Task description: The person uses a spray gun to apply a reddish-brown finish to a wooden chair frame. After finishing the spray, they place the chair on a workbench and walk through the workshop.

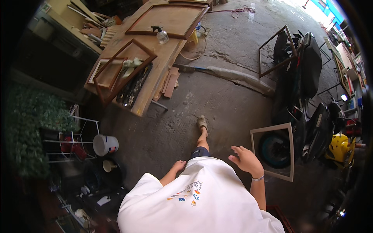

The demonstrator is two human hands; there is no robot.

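My right hand (247, 160) is raised at my right side, fingers spread, holding nothing. Just beyond it a pale rectangular frame (272, 127) leans in front of a motorbike wheel. Low by my left thigh, my left hand (179, 166) has its fingers curled in, with nothing visible in them. Ahead to the left stands a wooden workbench (155, 83), out of reach of both hands. On it lie a large brown wooden frame (165, 6), a tilted brown frame (149, 48) over a smaller frame, a crumpled cloth (132, 66) and a clear spray bottle (162, 37).
A parked black motorbike (312, 66) stands on the right, with another brown frame (279, 66) propped against it. A raised concrete ridge (237, 77) crosses the floor ahead. On the left are a white bucket (105, 145), a white metal rack (87, 118) and green foliage (35, 124).
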